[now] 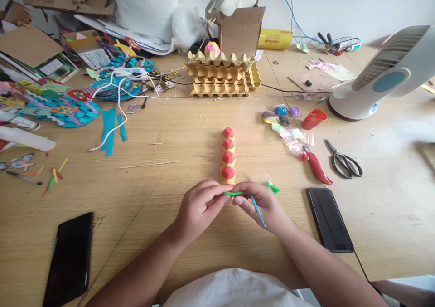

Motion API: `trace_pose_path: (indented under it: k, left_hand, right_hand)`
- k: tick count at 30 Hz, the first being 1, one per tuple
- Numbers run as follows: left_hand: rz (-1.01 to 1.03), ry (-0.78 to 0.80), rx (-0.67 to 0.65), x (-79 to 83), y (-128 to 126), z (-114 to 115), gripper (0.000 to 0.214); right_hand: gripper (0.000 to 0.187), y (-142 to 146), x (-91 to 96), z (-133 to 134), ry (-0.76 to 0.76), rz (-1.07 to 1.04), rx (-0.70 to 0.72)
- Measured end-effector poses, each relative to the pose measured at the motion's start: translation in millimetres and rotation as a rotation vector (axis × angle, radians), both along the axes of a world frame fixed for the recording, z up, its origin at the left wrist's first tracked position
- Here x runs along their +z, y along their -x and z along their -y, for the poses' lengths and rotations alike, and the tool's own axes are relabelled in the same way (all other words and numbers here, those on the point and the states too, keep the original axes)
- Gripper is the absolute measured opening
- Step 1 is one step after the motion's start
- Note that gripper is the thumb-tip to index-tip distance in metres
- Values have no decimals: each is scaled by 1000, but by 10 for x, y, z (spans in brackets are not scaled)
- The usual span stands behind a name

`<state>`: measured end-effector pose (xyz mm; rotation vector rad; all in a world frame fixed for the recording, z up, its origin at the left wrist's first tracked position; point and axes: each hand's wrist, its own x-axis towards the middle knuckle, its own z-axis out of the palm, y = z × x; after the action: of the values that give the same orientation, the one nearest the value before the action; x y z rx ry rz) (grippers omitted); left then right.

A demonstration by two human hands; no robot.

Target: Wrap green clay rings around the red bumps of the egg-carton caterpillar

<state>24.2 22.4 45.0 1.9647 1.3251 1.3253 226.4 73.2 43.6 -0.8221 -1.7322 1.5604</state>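
Observation:
Both hands meet near the front middle of the table. My left hand is closed, its thumb and forefinger pinching one end of a thin green strip that looks like modelling clay. The strip's other end sits in the fingers of my right hand, also closed. A slim blue stick-like tool is tucked in that hand too and slants down toward me. Just beyond my fingertips lies a row of egg-carton cups, yellow with red domed tops; my hands hide its near end. A small green packet rests right of my right hand.
Phones lie at left and right. Black-handled scissors, a red-handled knife-like tool, a red cup and small clay packets are at right. Egg cartons stand behind, a white fan back right.

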Motion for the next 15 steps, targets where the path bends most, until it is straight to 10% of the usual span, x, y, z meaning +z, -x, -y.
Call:
trace_pose_path:
  k: [5, 15]
  left_hand:
    - [201, 187, 26, -52, 25, -4, 22]
    - [331, 298, 85, -184, 37, -70, 13]
  right_hand:
    - [23, -14, -13, -31, 188, -62, -47]
    - [26, 37, -54, -125, 97, 33, -202]
